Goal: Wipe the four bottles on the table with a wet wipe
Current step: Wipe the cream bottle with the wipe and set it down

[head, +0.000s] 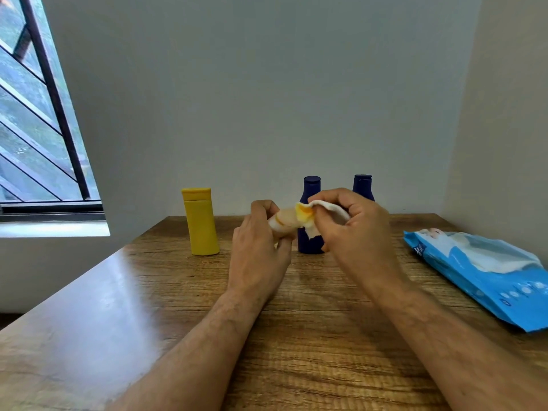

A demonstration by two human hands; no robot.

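Both hands [261, 241] [353, 229] hide small bottle [283, 222] (wipe-wrapped [329, 210]) — label unreadable.

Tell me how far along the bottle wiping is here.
Done: cannot tell. In hand: the left hand holds a small pale bottle; the right hand rubs a wet wipe over it. The yellow bottle and two blue bottles stand untouched.

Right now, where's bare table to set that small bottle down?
Broad bare wood left and front of the tall yellow plastic bottle, out to the wooden table edge. Narrower patch between the right forearm and the blue wet-wipe pack. Crowded around the dark blue bottles behind the hands.
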